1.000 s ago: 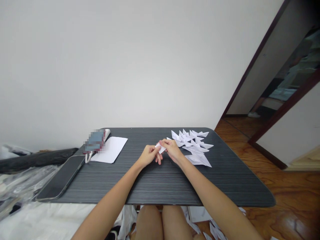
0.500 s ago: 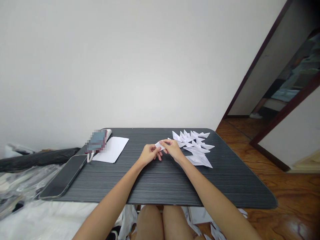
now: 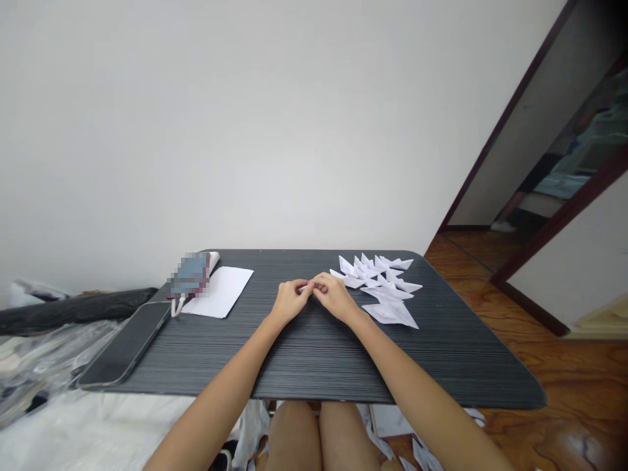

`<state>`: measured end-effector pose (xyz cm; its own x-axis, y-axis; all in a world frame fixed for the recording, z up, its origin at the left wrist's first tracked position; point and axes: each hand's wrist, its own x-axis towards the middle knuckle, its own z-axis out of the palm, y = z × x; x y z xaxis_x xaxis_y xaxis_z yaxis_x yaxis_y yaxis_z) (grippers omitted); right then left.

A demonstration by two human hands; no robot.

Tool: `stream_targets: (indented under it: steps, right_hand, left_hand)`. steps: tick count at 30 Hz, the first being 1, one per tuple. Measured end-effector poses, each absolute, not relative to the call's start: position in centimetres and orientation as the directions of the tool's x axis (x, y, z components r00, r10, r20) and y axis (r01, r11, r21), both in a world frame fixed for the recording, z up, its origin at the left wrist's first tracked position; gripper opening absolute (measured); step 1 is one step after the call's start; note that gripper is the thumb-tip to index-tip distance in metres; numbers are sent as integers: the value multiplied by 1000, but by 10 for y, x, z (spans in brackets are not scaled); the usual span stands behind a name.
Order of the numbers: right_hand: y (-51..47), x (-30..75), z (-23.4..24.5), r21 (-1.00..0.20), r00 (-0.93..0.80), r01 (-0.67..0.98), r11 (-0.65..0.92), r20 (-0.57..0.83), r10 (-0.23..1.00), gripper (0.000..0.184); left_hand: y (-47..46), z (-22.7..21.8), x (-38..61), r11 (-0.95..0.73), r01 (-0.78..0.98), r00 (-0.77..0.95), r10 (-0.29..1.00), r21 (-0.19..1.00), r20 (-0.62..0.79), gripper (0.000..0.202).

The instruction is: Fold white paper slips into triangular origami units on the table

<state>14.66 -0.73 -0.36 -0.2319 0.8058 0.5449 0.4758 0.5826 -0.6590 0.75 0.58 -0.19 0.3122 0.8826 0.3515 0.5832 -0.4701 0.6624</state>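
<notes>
My left hand (image 3: 291, 301) and my right hand (image 3: 334, 296) meet above the middle of the dark table, fingertips pinched together. Between them is a small folded piece of white paper (image 3: 305, 288), mostly covered by the fingers. Right of my right hand lie several folded white paper boats (image 3: 390, 310) in a loose cluster, points sticking up. A stack of flat white paper sheets (image 3: 226, 292) rests on the table to the left of my left hand.
A phone with a pixelated screen (image 3: 189, 276) and a white cable overlaps the sheets. Another dark phone (image 3: 125, 347) lies at the table's (image 3: 324, 373) left edge. Plastic-wrapped items (image 3: 53, 353) are at far left; more folded paper (image 3: 424, 454) lies on the floor below. A person's leg (image 3: 510, 206) shows through the doorway.
Both hands have turned inward and their fingers have closed over the folded paper, so less of it shows. The boats, sheets and phones stay put.
</notes>
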Motion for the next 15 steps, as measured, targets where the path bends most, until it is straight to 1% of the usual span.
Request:
stream_targets:
  steps: [8, 11, 15]
  right_hand:
    - [-5, 145, -7, -721, -151, 473, 506, 499, 853, 14]
    - [-5, 143, -6, -755, -140, 441, 486, 477, 868, 12]
    - [-5, 143, -5, -755, -139, 409, 513, 504, 853, 13]
  left_hand:
    - [6, -2, 7, -524, 619, 384, 852, 585, 357, 36]
    - [7, -3, 7, -512, 645, 362, 859, 568, 363, 36]
    - [7, -1, 6, -487, 659, 324, 871, 574, 368, 37]
